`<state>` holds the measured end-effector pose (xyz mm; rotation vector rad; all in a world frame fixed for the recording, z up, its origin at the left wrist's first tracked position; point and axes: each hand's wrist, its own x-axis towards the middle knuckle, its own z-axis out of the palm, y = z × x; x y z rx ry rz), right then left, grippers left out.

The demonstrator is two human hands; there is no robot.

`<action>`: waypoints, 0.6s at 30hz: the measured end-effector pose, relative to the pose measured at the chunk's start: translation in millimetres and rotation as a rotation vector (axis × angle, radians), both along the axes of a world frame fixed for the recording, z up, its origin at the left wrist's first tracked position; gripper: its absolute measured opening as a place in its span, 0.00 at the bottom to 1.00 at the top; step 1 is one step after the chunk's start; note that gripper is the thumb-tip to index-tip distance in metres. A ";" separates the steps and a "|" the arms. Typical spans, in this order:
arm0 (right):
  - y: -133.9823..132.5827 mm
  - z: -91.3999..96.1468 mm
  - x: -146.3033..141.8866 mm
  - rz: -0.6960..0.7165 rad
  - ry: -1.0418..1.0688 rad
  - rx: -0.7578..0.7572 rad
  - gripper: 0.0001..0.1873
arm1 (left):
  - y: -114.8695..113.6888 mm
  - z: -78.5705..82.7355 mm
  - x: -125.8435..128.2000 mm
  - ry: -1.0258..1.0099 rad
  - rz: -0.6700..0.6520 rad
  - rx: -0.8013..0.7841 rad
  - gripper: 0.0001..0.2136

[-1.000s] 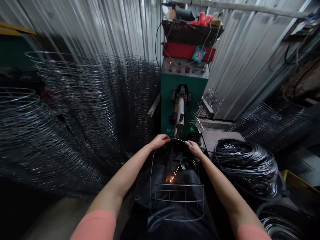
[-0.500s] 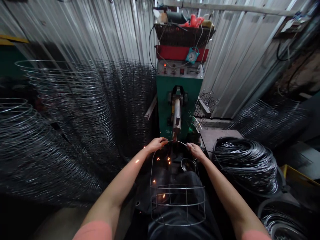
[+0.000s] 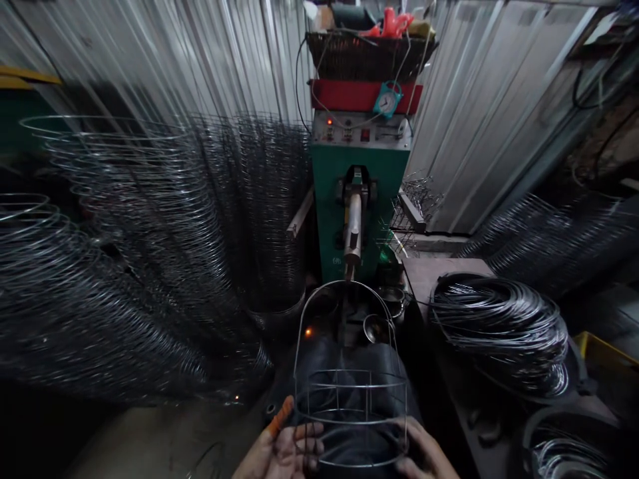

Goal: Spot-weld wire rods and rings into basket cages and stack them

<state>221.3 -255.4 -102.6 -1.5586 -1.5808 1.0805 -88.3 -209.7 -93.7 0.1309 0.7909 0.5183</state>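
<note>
The wire basket frame [image 3: 349,423] sits low in front of the person, over the dark, smooth cloth [image 3: 319,362] across the lap. Its thin metal rods look light and fairly stiff, smooth enough to slide in the fingers; the tall arched hoop [image 3: 348,281] would probably flex more than the ringed body. The sturdiest hold seems to be the lower rings, near the crossings with the short uprights, one side each.

The right hand [image 3: 424,449] has fingers and thumb about the frame's lower right side. The left hand [image 3: 287,449] lies palm up at the lower left, fingers among the wires and orange-wrapped thumb [image 3: 281,418] spread away; whether it grips cannot be told.

The hoop's top lies near the blunt metal electrode arm [image 3: 354,219] of a green spot-welding machine [image 3: 327,193]; contact is unclear. A round, shiny bowl [image 3: 375,328] is just beyond the lap. To the right, a thick coil of glossy wire [image 3: 504,319] lies by a flat worktop [image 3: 444,266]. Leftward stand tall stacks of wire hoops [image 3: 190,219], before a ribbed metal wall [image 3: 239,53].
</note>
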 end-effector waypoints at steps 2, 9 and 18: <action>3.1 -9.1 -13.5 -0.023 0.056 0.118 0.17 | 0.4 -5.8 11.3 -0.064 0.127 -0.043 0.23; 7.9 -15.7 -20.0 -0.016 0.046 0.258 0.14 | 4.7 -10.7 9.7 -0.259 0.212 -0.165 0.18; 3.0 -18.2 -34.0 0.022 -0.014 0.282 0.15 | -2.8 -12.5 14.1 -0.201 0.411 -0.155 0.08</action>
